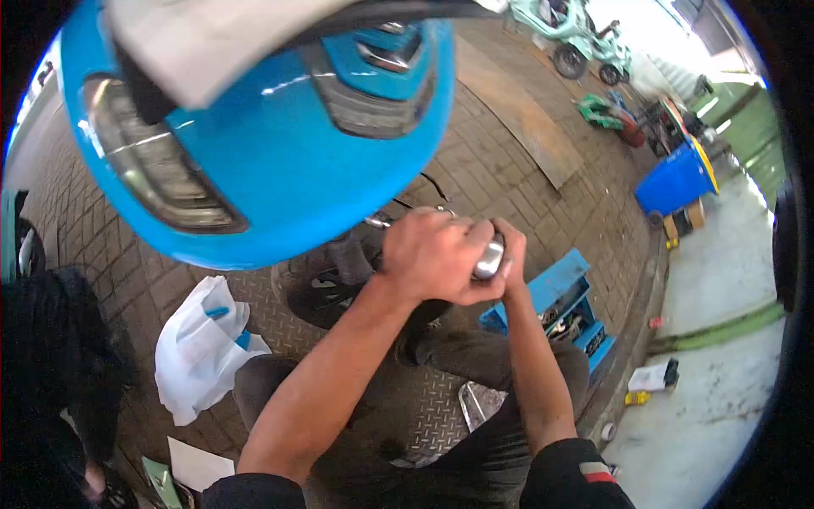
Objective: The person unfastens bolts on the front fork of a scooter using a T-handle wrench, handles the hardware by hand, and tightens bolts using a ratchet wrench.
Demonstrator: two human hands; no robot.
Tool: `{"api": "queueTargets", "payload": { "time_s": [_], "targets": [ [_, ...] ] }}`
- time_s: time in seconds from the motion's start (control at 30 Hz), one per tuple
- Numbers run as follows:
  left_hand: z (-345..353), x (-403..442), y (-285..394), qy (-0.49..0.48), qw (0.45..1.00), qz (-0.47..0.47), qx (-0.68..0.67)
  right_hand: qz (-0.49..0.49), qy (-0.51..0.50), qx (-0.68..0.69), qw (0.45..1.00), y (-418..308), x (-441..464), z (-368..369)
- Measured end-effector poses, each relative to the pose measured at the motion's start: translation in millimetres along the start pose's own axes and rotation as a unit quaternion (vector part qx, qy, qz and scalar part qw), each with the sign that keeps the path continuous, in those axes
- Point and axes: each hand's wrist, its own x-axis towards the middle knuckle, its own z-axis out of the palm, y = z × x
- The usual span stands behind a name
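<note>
Close together in front of my knees, both hands are closed round a part with a smooth, rounded silver end [489, 258]; it may be a handlebar grip, but my fingers hide most of it. My left hand [432, 254] wraps over it from the left, knuckles up. My right hand [510, 254] grips the end from the right, fingers curled beside the silver piece. Just left of my left hand a small shiny metal piece [378, 220] and a thin black cable [433, 181] show. Above them is the blue front panel [297, 161] of a scooter, with clear lamps.
A blue toolbox [543, 293] with tools stands open by my right knee. At left lie a white plastic bag [199, 352] and a flat white sheet [199, 465]. Another person's dark-clothed leg [64, 365] is at far left. A blue bin [676, 179] stands by the wall.
</note>
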Motion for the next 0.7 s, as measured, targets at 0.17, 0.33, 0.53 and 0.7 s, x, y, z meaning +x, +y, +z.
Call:
{"api": "queueTargets", "payload": {
  "time_s": [0.17, 0.33, 0.53, 0.7],
  "targets": [
    [-0.1, -2.5, -4.2, 0.003, 1.000, 0.014, 0.002, 0.063, 0.102, 0.081, 0.990, 27.0, -17.6, 42.0],
    [-0.7, -2.9, -4.0, 0.011, 1.000, 0.014, 0.007, 0.059, 0.129, 0.093, 0.985, 40.8, -23.0, 52.1],
    [-6.0, -6.2, -2.8, -0.012, 0.999, -0.002, 0.046, 0.136, 0.168, 0.222, 0.951, 21.3, -38.2, 55.2],
    [-5.8, -6.7, -5.3, -0.009, 0.999, -0.004, 0.036, 0.146, 0.222, 0.283, 0.922, -13.1, -52.8, 55.6]
  ]
}}
